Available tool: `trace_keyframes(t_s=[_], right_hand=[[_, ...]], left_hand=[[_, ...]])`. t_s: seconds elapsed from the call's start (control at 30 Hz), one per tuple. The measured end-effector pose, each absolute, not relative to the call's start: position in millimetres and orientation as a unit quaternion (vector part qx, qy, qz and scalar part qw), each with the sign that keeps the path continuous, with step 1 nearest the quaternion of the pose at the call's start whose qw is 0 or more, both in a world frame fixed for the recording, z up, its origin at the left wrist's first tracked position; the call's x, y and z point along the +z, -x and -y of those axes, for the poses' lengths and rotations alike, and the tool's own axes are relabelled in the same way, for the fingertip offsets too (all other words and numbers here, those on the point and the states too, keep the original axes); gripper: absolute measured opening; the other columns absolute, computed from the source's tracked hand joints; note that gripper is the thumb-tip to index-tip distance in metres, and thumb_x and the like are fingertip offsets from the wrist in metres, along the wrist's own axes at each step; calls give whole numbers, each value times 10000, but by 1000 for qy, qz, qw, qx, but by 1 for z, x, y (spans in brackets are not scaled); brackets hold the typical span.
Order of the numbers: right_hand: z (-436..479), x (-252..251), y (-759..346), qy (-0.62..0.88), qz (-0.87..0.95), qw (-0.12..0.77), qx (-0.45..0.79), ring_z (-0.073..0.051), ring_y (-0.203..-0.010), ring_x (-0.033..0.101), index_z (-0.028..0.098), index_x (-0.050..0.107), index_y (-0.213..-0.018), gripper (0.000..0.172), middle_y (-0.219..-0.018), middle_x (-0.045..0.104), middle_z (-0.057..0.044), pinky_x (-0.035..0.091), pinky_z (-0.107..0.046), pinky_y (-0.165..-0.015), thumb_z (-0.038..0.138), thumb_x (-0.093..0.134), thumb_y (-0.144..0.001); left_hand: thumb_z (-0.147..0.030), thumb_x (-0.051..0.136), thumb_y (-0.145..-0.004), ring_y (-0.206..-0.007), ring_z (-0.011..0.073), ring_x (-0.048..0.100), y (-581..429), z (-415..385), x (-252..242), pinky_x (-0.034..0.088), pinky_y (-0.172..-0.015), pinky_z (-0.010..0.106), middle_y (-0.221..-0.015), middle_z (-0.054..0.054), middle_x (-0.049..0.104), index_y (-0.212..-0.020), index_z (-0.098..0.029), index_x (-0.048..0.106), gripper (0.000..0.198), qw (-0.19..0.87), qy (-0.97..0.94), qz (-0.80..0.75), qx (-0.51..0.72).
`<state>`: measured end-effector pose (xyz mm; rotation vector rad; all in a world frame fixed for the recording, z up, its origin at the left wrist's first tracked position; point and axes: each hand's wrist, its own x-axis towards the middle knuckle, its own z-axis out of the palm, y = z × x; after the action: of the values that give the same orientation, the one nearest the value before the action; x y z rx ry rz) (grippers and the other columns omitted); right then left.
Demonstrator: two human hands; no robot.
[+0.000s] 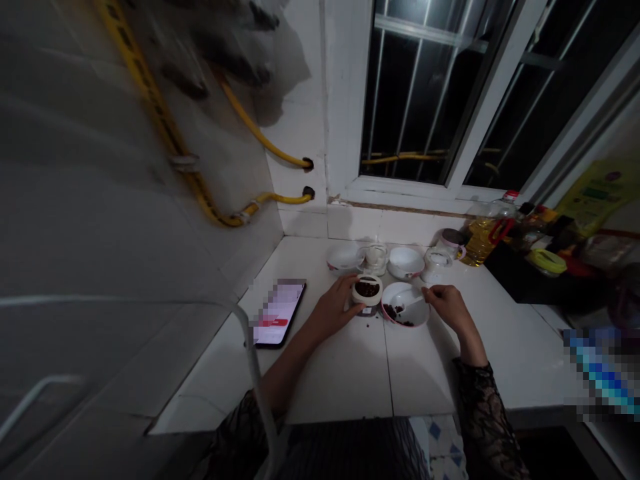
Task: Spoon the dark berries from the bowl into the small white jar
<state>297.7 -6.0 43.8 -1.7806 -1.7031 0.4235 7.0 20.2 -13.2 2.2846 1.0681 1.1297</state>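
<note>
My left hand [336,307] is wrapped round the side of a small jar [367,308] with a pale rim, which stands on the counter. Dark reddish-brown contents fill the jar near its top. Just right of it sits a white bowl [419,313] with a pink edge, holding some of the same dark stuff [394,312] at its left side and bottom. With closed fingers my right hand [446,303] grips the handle of a white spoon [411,297], whose end dips into the bowl. A few dark crumbs lie on the counter below the jar.
Behind stand two white bowls [406,263], glass jars [438,265] and a mug [453,243]. An oil bottle [481,239] and a dark box [515,275] of condiments are at right. A phone [281,313] lies at left, near a metal bar [253,360]. Yellow pipes [200,187] run along the wall.
</note>
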Motion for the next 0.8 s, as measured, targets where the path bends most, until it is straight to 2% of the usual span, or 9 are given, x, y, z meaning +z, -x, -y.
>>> trace_keyframes(t_s=[0.13, 0.3, 0.8], right_hand=[[5, 42, -301, 649, 625, 376, 217, -97, -459, 323, 197, 509, -474, 559, -434, 355, 41, 256, -258, -476, 709, 522, -697], [4, 39, -300, 636, 605, 407, 253, -85, -457, 269, 200, 493, -483, 596, -453, 321, 49, 227, -255, -449, 766, 536, -661], [4, 41, -298, 647, 572, 422, 277, -81, -440, 257, 204, 488, -492, 584, -442, 334, 48, 206, -250, -426, 766, 560, -632]], left_hand=[[-336, 635, -859, -1268, 269, 535, -7, -20, -12, 508, -1007, 445, -1378, 104, 520, -1285, -240, 451, 474, 192, -809, -383, 402], [-342, 636, -861, -1286, 277, 518, -7, -20, -13, 514, -999, 446, -1386, 113, 509, -1289, -237, 445, 481, 195, -810, -382, 399], [-322, 635, -857, -1272, 271, 531, -7, -20, -13, 519, -1000, 442, -1386, 109, 510, -1295, -233, 437, 489, 188, -814, -386, 391]])
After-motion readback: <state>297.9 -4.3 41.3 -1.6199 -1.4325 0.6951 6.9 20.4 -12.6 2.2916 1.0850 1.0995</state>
